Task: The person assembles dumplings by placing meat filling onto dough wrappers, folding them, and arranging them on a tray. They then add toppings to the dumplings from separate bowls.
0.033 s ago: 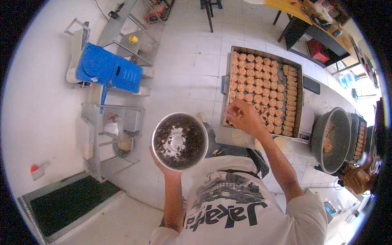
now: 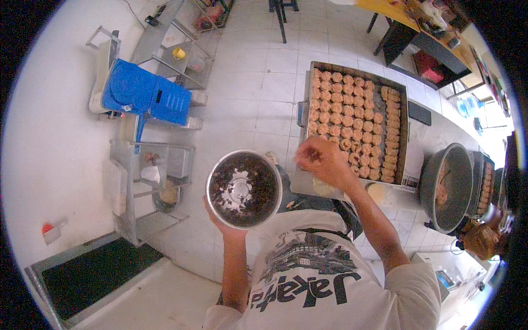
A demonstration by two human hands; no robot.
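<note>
Dark bits point(image 2: 314, 155), a small pinch of them, sit in the fingers of the right hand point(image 2: 323, 162), which is curled closed around them over the near edge of the baking tray point(image 2: 304, 107). The same dark pieces fill the round metal bowl point(image 2: 244, 188), lying in a ring around its bare shiny bottom. The left hand point(image 2: 220, 220) cups that bowl from below, fingers wrapped under its near rim, and holds it up beside the tray's near left corner, just left of the right hand.

The tray holds rows of round golden pastries point(image 2: 352, 107) that cover almost all of it, reaching its far edge and right side; the right hand hides some of them at the near edge. Two pale dough rounds point(image 2: 376, 192) lie on the counter just off the tray's near edge, one partly under the wrist.

To the right of the tray stands a large dark basin point(image 2: 446, 187) with something pale brown inside; what it is cannot be made out. Beyond it a second tray point(image 2: 485, 184) of pastries is bent and cut off by the rim of the view, and another person point(image 2: 481, 239) shows there only in part. Off to the left on the tiled floor stands a blue machine point(image 2: 146, 93) by a metal rack point(image 2: 151, 181).
</note>
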